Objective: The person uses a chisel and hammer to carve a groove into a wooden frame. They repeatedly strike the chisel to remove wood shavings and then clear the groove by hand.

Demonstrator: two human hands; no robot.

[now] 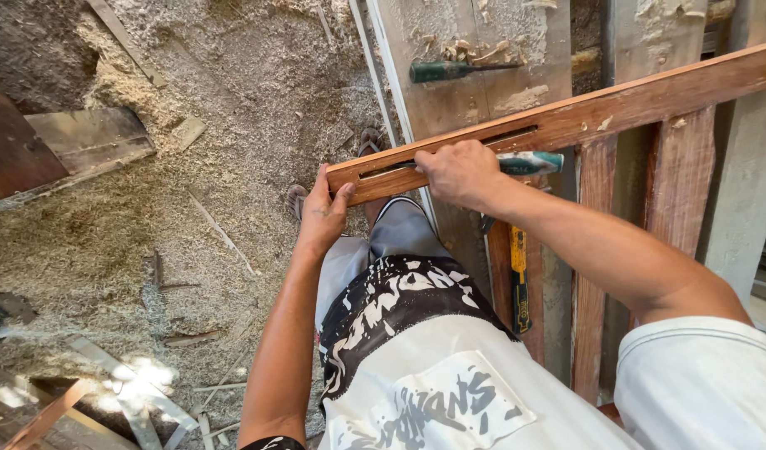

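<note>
A long reddish-brown wooden rail point(616, 102) with a narrow slot cut in it runs from the upper right down to the middle. My left hand point(322, 212) grips the rail's near end. My right hand point(460, 172) rests on top of the rail by the slot, closed on a tool with a green handle point(529, 162) whose blade end is hidden in the slot.
A second green-handled chisel point(450, 71) lies on the grey workbench boards point(483, 50) amid shavings. A yellow-handled tool point(519, 279) hangs below the rail. Upright wooden planks point(679, 179) stand right. Sawdust and offcuts point(91, 142) cover the floor left.
</note>
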